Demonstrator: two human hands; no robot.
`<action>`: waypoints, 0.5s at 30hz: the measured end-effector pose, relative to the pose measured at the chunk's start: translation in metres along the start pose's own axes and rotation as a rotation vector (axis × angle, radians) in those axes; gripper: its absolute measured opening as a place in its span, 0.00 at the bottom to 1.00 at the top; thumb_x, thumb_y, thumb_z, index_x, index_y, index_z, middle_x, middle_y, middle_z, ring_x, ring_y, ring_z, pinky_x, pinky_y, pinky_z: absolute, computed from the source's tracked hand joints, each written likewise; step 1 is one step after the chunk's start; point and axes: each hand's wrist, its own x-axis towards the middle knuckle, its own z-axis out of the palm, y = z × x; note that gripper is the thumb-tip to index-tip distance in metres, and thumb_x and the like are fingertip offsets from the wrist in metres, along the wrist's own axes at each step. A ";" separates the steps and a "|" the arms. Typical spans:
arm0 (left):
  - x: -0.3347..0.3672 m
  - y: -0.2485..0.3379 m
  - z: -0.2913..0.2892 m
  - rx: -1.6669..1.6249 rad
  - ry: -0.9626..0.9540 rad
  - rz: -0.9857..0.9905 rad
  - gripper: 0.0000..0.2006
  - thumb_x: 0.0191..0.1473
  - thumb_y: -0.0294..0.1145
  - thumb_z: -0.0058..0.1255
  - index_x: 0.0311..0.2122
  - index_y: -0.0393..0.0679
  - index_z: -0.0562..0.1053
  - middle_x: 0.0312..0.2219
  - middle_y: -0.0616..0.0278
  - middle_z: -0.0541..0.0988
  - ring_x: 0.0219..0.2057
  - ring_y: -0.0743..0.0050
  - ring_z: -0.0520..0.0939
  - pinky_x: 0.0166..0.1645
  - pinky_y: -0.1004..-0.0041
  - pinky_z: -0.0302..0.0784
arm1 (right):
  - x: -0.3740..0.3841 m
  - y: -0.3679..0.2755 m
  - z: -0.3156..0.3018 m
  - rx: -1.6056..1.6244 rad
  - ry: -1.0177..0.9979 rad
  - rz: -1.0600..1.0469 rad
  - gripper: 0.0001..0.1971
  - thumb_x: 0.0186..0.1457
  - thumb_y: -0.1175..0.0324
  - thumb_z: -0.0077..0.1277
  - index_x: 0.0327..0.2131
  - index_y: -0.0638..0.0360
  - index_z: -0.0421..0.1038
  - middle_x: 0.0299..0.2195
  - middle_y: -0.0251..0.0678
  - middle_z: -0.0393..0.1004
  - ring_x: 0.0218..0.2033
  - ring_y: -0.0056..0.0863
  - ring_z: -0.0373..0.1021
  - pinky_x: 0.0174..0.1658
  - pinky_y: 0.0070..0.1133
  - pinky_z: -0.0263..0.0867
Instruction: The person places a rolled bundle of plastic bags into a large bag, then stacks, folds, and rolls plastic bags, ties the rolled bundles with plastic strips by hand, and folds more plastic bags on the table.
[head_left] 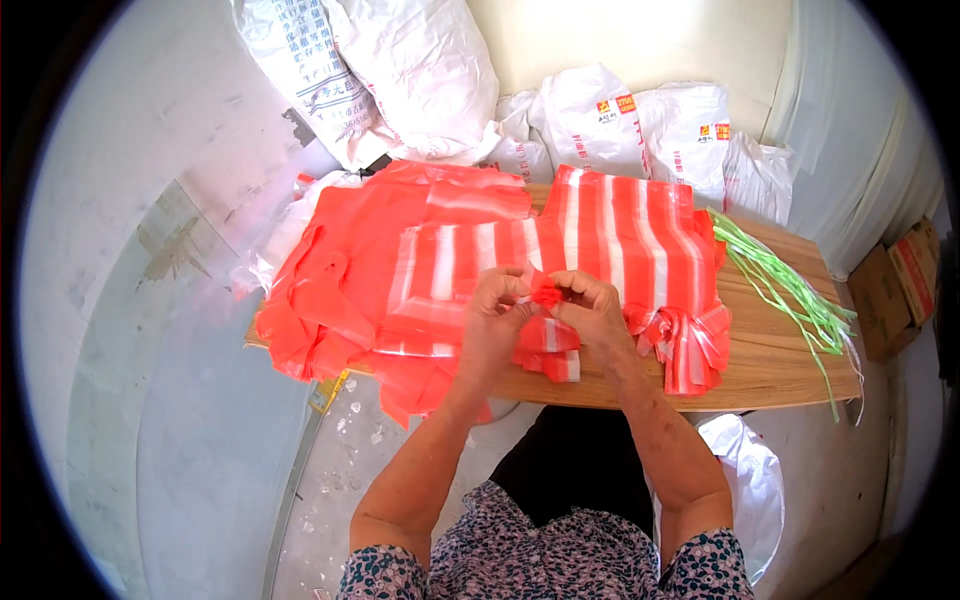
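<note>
Pinching a gathered bunch of red plastic (pixel 546 296) from either side, the left hand (pixel 492 312) and the right hand (pixel 598 315) have thumb and forefinger pressed in on it; their other fingers are curled and partly hidden. The bunch sits between the two sets of fingertips. Just beyond the fingers lies a striped red-and-white sheet (pixel 470 258). Left of the fingers spreads a red plastic heap (pixel 335 270), its near folds hanging over the edge of the wooden desk (pixel 780 350). To their right lies a striped stack (pixel 620 225), with a ruffled bundle (pixel 692 345) at its near end. Farther right of the fingers, green strips (pixel 790 285) trail past the desk's edge. Well beyond the fingers stand white sacks (pixel 590 120).
</note>
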 end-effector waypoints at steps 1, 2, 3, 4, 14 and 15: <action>0.001 0.002 -0.002 0.016 -0.010 -0.027 0.10 0.42 0.16 0.55 0.30 0.44 0.71 0.42 0.66 0.70 0.31 0.88 0.68 0.35 0.83 0.66 | -0.001 -0.004 0.000 0.000 0.000 0.000 0.11 0.48 0.77 0.52 0.38 0.64 0.72 0.33 0.31 0.74 0.36 0.17 0.68 0.41 0.17 0.65; 0.002 0.002 -0.003 0.016 -0.010 -0.027 0.10 0.42 0.16 0.55 0.30 0.44 0.71 0.42 0.66 0.70 0.31 0.88 0.68 0.35 0.83 0.66 | -0.002 -0.008 0.000 0.040 0.001 0.032 0.10 0.49 0.75 0.52 0.37 0.64 0.72 0.33 0.31 0.74 0.36 0.17 0.68 0.41 0.16 0.64; 0.004 0.003 -0.005 0.015 -0.032 -0.003 0.10 0.41 0.15 0.55 0.29 0.44 0.71 0.43 0.65 0.71 0.32 0.87 0.69 0.36 0.82 0.66 | -0.003 -0.010 0.000 0.079 0.002 0.065 0.09 0.51 0.73 0.52 0.37 0.65 0.73 0.33 0.31 0.74 0.36 0.17 0.68 0.41 0.16 0.64; 0.004 0.003 -0.006 0.014 -0.053 0.021 0.10 0.41 0.15 0.54 0.29 0.44 0.72 0.43 0.64 0.71 0.33 0.86 0.69 0.37 0.82 0.66 | -0.002 -0.011 0.000 0.079 0.002 0.064 0.09 0.51 0.73 0.52 0.37 0.65 0.73 0.33 0.31 0.74 0.36 0.17 0.68 0.41 0.16 0.64; 0.008 0.006 -0.007 0.082 -0.104 -0.022 0.10 0.42 0.13 0.52 0.29 0.41 0.70 0.37 0.62 0.74 0.37 0.76 0.73 0.41 0.76 0.68 | 0.004 -0.012 -0.001 -0.011 0.011 0.062 0.07 0.55 0.72 0.49 0.34 0.66 0.73 0.29 0.31 0.74 0.32 0.15 0.68 0.39 0.15 0.65; 0.008 0.003 -0.007 0.048 -0.104 -0.039 0.09 0.42 0.13 0.52 0.29 0.41 0.70 0.38 0.62 0.75 0.36 0.76 0.73 0.40 0.76 0.69 | 0.003 -0.012 -0.001 -0.026 0.013 0.061 0.08 0.55 0.72 0.49 0.35 0.66 0.73 0.30 0.31 0.75 0.32 0.15 0.69 0.39 0.15 0.66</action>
